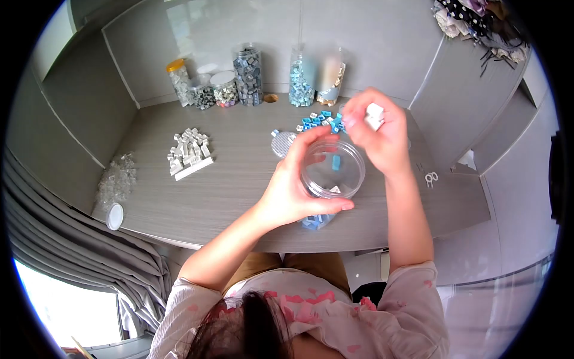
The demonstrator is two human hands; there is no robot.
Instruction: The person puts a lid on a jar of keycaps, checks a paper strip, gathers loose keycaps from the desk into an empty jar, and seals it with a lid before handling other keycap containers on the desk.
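My left hand [286,190] is wrapped around a clear plastic jar [359,175], whose round open mouth faces up. Inside it I see a blue keycap [336,163] and a white keycap [335,189]. More blue keycaps [315,222] show below my left thumb, apparently low in the same jar. Above and right of the mouth, my right hand [385,140] has its fingers curled around a few white keycaps [375,116]; the exact count is hidden. Just behind the jar lies a loose pile of blue keycaps [320,119], beside a round grey patterned disc [282,143].
White keycaps [190,149] are heaped at the left of the desk. Farther left are clear bits [117,179] and a white lid [115,216]. Filled jars [248,75] line the back wall. White-handled scissors [430,178] lie at right.
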